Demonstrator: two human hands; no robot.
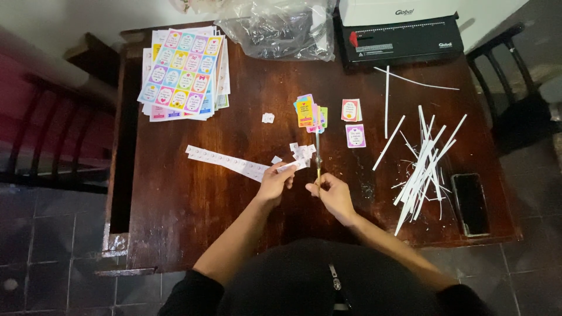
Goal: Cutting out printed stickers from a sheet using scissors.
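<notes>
Head view looks straight down on a dark wooden table; left hand pinches the near end of a long white paper strip, fingers closed on it; the strip lies flat, its long axis running from the hand out toward the table's left edge, slightly slanted away; right hand is closed around a thin yellow-handled tool, which points straight away from the person toward a small stack of colourful cards at mid-table; what kind of tool it is, I cannot tell; printed sheets sit at the far left corner, a black binding machine at the far right corner, white offcut strips and a dark phone along the right edge.
</notes>
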